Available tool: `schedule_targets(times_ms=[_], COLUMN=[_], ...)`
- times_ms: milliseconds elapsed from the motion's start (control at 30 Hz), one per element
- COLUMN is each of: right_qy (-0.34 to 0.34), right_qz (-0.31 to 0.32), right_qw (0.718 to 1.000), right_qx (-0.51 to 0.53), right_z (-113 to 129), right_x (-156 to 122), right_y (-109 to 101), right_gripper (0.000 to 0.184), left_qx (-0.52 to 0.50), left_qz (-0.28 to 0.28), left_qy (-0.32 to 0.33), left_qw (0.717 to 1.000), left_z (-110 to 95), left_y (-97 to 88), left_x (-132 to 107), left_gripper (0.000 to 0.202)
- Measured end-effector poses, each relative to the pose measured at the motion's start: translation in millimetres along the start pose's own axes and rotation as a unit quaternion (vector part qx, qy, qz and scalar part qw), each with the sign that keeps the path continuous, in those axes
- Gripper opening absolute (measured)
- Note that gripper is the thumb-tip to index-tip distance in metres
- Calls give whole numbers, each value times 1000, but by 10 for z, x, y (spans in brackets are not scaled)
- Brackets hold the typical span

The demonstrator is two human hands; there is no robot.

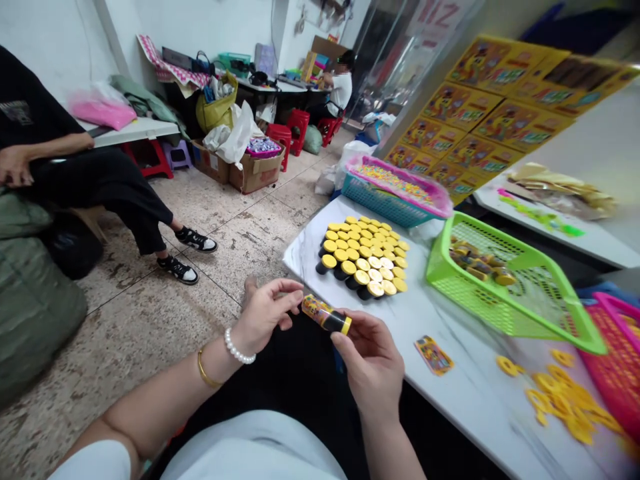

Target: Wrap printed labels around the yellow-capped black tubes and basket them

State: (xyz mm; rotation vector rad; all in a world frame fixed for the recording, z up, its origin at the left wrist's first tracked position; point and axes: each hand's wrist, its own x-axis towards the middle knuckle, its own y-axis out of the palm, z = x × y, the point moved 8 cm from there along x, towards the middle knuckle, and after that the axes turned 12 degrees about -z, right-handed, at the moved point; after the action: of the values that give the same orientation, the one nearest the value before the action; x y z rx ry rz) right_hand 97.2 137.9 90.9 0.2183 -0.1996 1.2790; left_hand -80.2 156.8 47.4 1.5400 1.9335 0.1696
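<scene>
Our right grip (373, 363) is closed in a pinch on a small cylindrical tube (320, 312), which has a colourful printed wrapper, a black band and a yellow cap. We hold the tube nearly level above our dark lap, just off the edge of the white marble-patterned tabletop (320, 250). Our left grip (265, 317) is half curled, its fingertips right beside the printed end of the tube; we cannot tell whether they touch it. A white pearl bracelet (239, 347) and a gold bangle (206, 370) circle that wrist.

On the tabletop stand packed rows of black tubes with round yellow caps (363, 257). To their right, a lime-green plastic mesh basket (475, 283) holds more tubes, and a small printed card (434, 355) lies near its corner. Flat yellow rings (560, 393) are scattered beyond it. A teal basket with a pink lining (395, 190) sits at the far end, filled with small colourful pieces. A seated person in black (90, 180) is to our left, on the speckled stone floor (225, 233).
</scene>
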Motion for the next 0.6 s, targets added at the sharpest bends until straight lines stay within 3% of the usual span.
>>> schedule_targets(times_ms=[100,200,300,433,600], right_qy=[-33,-82,-141,-206,-178], right_qz=[4,25,12,10,28], right_qw=[999,996,988,968,969], right_qx=[18,-7,-63,-141,-168], right_z=[144,273,417,619,645], right_x=[-22,-55,-90,-169,-258], right_y=[-117,-197,-301,-343,-423], right_gripper=[29,31,31,27,25], left_qx=[58,115,124,100,80], left_qz=[109,204,205,201,183], left_qy=[-4,15,60,65,59], left_qw=[992,972,969,972,978], left_z=[-75,-94,-99,41,202], left_y=[283,560,722,842,823], left_x=[-120,-244,-312,-424,-506], left_gripper=[55,47,43,45,48])
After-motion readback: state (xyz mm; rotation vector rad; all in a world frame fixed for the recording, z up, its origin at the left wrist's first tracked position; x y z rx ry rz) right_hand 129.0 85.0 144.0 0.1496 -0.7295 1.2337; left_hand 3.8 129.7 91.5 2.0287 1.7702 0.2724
